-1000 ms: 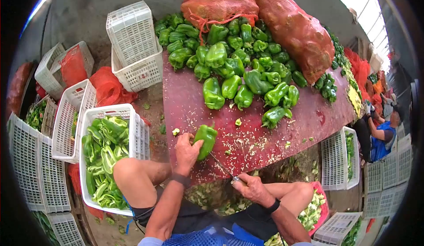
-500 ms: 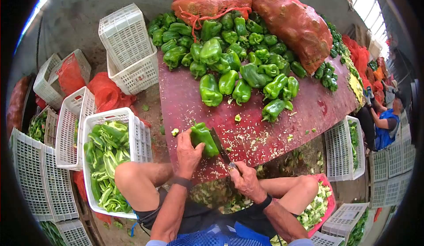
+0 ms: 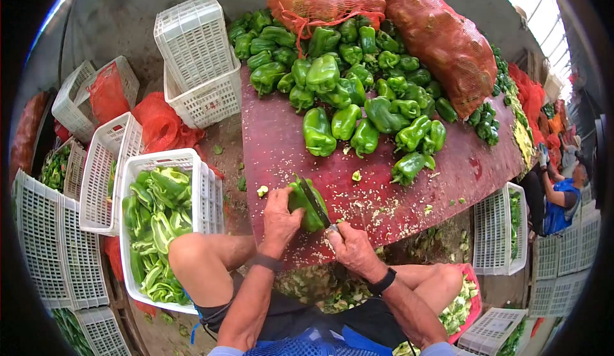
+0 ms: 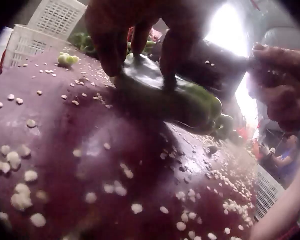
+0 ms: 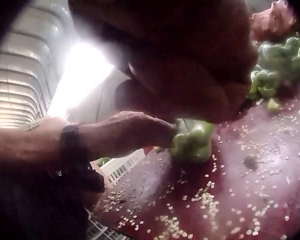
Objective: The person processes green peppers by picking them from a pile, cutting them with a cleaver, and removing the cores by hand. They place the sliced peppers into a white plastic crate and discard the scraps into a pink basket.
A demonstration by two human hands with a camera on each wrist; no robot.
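Note:
My left hand (image 3: 280,219) grips a green pepper (image 3: 298,204) against the near left part of the red board (image 3: 358,209). Fingers lie over the same pepper (image 4: 190,105) in the left wrist view. A knife (image 3: 313,201) lies lengthwise across the pepper's top, its handle held in my right hand (image 3: 355,251). How deep the blade sits cannot be told. In the right wrist view the pepper's lobed end (image 5: 192,142) shows beside my left hand (image 5: 132,131). Small pale seeds are scattered over the board.
A heap of whole peppers (image 3: 384,114) and red mesh sacks (image 3: 441,43) cover the board's far side. At the left stands a white crate (image 3: 130,254) of cut peppers. A red container (image 3: 472,311) of scraps is by the right knee. Another person (image 3: 558,196) sits far right.
The knife has come from beside the pepper to lie over its top, and my right hand has moved with it. My left hand still holds the pepper, now tilted differently.

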